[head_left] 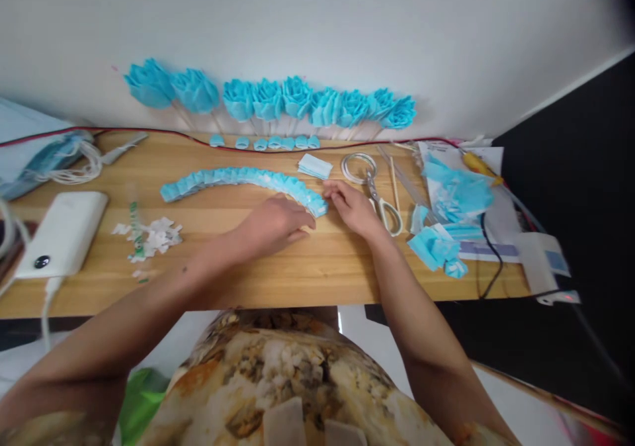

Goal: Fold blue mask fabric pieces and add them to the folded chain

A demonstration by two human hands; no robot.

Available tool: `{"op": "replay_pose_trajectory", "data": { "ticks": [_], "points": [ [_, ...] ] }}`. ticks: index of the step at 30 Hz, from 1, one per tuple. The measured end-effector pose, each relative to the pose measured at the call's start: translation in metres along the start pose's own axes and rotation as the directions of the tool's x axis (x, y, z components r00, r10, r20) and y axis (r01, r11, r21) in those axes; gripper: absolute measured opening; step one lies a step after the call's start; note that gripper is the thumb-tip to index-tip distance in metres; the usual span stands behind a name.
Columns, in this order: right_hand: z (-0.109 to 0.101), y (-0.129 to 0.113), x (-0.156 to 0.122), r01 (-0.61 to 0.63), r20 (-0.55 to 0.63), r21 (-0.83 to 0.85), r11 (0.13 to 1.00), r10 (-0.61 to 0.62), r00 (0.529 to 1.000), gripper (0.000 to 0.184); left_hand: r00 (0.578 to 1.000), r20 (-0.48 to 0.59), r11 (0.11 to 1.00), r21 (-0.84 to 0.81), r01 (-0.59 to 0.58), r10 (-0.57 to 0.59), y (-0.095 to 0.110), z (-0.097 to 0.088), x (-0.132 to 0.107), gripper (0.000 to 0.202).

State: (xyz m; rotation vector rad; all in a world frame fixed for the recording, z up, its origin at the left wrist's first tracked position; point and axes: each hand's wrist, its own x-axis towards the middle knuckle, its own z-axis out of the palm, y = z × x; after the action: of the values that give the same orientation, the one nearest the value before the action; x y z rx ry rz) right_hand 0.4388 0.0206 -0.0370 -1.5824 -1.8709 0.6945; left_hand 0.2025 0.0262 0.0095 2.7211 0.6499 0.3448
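A curved row of overlapping light-blue folded pieces [233,176] lies across the middle of the wooden table. At its right end, my left hand [280,224] reaches over from the near side, palm down, its fingers loosely bent and apart. My right hand [353,209] is just beyond that same end, with its fingers slightly curled and nothing visible between them. Whether either hand touches the end piece, I cannot tell. Behind my right fingertips sits a small stack of light-blue rectangles [315,166]. White-handled scissors [384,211] lie right of my right hand.
Several blue flowers on sticks [297,98] lean against the wall, with small blue rolled pieces [274,143] below. Left are a white power bank [64,234], paper scraps [161,236] and a cable [82,165]. Crumpled blue material [461,191] and a yellow-handled tool [479,163] lie right.
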Motion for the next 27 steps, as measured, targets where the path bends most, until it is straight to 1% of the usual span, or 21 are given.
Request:
{"op": "replay_pose_trajectory", "data": {
  "ticks": [2,5,9,11,13,15,16,18,19,21,23,24,27],
  "points": [
    [0.002,0.001,0.0,-0.009,-0.019,-0.048,0.999,0.008,1.0,0.037,1.0,0.027,0.998,-0.064,-0.006,0.007,0.015,-0.002,-0.016,0.021],
    [0.006,0.004,0.002,-0.006,-0.043,-0.108,0.994,0.001,0.999,0.039,1.0,0.022,0.99,-0.139,0.015,-0.012,0.035,-0.004,-0.04,0.026],
    [0.008,0.001,0.002,0.005,-0.079,-0.152,0.988,-0.017,0.997,0.039,0.999,0.001,0.975,-0.22,0.035,-0.035,0.053,-0.003,-0.074,0.028],
    [0.006,-0.003,0.0,0.031,-0.133,-0.14,0.99,-0.049,0.99,0.038,0.998,-0.007,0.963,-0.264,0.059,-0.063,0.057,0.0,-0.089,0.028],
    [0.002,-0.007,-0.002,0.057,-0.232,-0.104,0.993,-0.08,0.969,0.037,0.995,-0.033,0.949,-0.305,0.078,-0.093,0.056,0.004,-0.101,0.029],
    [-0.003,-0.012,-0.004,0.062,-0.316,-0.081,0.995,-0.085,0.945,0.037,0.99,-0.081,0.943,-0.323,0.083,-0.115,0.052,0.007,-0.106,0.029],
    [-0.006,-0.013,-0.004,0.056,-0.331,-0.086,0.995,-0.081,0.94,0.037,0.987,-0.105,0.946,-0.316,0.08,-0.119,0.049,0.009,-0.106,0.03],
    [-0.01,-0.015,-0.002,0.043,-0.3,-0.119,0.992,-0.077,0.951,0.037,0.985,-0.136,0.96,-0.272,0.065,-0.105,0.043,0.011,-0.101,0.031],
    [-0.01,-0.015,0.0,0.041,-0.258,-0.143,0.989,-0.077,0.963,0.037,0.986,-0.144,0.969,-0.242,0.051,-0.088,0.042,0.011,-0.097,0.032],
    [-0.008,-0.016,0.006,0.049,-0.144,-0.192,0.98,-0.078,0.987,0.038,0.991,-0.125,0.982,-0.186,0.013,-0.037,0.04,0.012,-0.089,0.034],
    [-0.002,-0.019,0.014,0.07,-0.044,-0.225,0.972,-0.082,0.996,0.038,0.994,-0.105,0.987,-0.156,-0.031,0.014,0.042,0.013,-0.084,0.034],
    [0.002,-0.02,0.018,0.082,-0.012,-0.233,0.969,-0.087,0.996,0.038,0.994,-0.1,0.987,-0.15,-0.048,0.033,0.042,0.013,-0.085,0.033],
    [0.019,-0.028,0.029,0.089,0.031,-0.253,0.963,-0.084,0.996,0.039,0.992,-0.117,0.988,-0.142,-0.063,0.047,0.042,0.015,-0.095,0.031]
  ]
}}
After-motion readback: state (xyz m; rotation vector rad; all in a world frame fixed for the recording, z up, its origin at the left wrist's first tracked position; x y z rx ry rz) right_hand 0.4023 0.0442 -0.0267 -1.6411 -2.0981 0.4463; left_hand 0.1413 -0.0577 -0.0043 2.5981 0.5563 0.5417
